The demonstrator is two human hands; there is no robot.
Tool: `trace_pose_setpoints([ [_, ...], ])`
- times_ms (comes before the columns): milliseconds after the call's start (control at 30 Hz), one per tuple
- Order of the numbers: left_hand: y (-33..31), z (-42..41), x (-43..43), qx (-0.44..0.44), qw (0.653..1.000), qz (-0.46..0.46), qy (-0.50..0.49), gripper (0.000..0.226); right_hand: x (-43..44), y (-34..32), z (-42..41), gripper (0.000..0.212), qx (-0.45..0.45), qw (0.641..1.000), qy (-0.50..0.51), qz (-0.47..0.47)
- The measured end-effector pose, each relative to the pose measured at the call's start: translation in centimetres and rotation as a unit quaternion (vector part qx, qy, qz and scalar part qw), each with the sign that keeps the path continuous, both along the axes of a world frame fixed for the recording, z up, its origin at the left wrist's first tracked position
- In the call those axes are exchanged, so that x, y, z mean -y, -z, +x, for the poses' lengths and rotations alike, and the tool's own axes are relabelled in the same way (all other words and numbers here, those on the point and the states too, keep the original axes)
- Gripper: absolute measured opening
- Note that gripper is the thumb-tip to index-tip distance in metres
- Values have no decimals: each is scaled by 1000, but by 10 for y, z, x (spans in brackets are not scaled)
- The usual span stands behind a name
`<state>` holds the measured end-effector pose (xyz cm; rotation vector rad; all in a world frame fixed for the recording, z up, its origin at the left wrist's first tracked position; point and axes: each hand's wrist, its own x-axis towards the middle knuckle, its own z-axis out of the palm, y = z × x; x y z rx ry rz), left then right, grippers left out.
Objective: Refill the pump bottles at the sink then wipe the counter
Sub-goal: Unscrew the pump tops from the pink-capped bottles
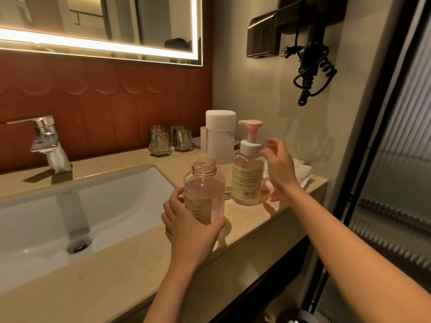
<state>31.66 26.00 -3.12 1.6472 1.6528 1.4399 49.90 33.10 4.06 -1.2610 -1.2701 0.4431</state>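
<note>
At the bathroom worktop (121,264), just right of the sink (58,217), your left hand (186,220) grips an open bottle (205,190). Its fingers (176,194) curl round the bottle's left side and the thumb wraps the lower front. The bottle is upright, its threaded neck uncapped, with pale pink liquid inside; whether its base touches the worktop cannot be told.

Just beside it to the right, a pump bottle (248,176) stands on the worktop with its pink pump head and white collar in place.

Your right hand (279,169) hovers at that collar, fingers (272,142) loosely spread and holding nothing; whether a fingertip touches the collar cannot be told. A pink piece (271,192) lies on the worktop, partly hidden behind your right wrist.

Behind the two bottles stands a tall white canister (220,136). Two glasses (161,142) sit against the red wall, and a crumpled white cloth (303,171) lies near the corner. A chrome tap (46,141) rises at the left of the sink. A dark hair dryer (310,19) with a coiled cord hangs on the side wall.
</note>
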Motion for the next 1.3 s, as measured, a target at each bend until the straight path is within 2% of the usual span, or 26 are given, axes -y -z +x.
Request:
trace_pose_setpoints([
  [133, 1, -2, -1, -2, 1000, 1, 7, 90, 2, -13, -18, 55, 10, 999, -27, -19],
  [300, 3, -4, -3, -5, 1000, 4, -1, 84, 0, -13, -22, 55, 44, 998, 16, -32],
  [467, 6, -5, -3, 0, 999, 33, -2, 53, 8, -15, -20, 47, 60, 997, 54, 15],
  [633, 7, -3, -1, 3, 998, 55, 33, 26, 26, -32, -21, 48, 52, 993, 74, 73],
  [800, 5, -3, -2, 7, 998, 45, 47, 18, 46, -52, -22, 49, 41, 992, 54, 109],
  [967, 2, -3, 1, 9, 997, 29, 65, 17, 64, -57, -29, 48, 61, 994, -2, 93],
  [1067, -1, -3, 6, 65, 993, 59, 76, 2, 71, -54, -37, 47, 72, 993, -31, 88],
  [1167, -1, -2, 11, 131, 982, 121, 60, 20, 75, -45, -48, 49, 95, 991, -48, 84],
  [1300, -2, -3, 16, 128, 976, 173, 34, 53, 75, -30, -65, 51, 121, 988, -68, 71],
])
